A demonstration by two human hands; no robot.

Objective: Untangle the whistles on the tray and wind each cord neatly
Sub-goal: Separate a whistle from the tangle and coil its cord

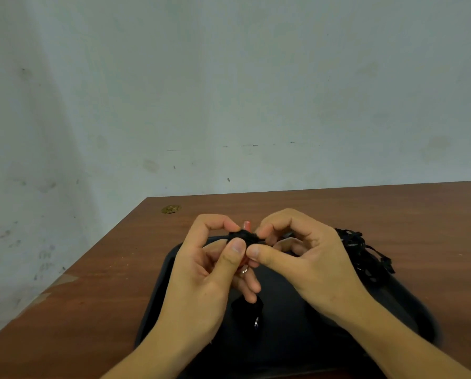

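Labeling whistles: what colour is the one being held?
Red whistle, black cord wound round it; head view.

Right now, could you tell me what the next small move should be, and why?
Probably one more turn of cord around the red whistle: both the left hand and right hand pinch its black cord wrap above the tray, and a loose end still hangs below.

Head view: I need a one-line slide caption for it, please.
Both hands, left and right, pinch a black cord wound around a red whistle above a dark tray.
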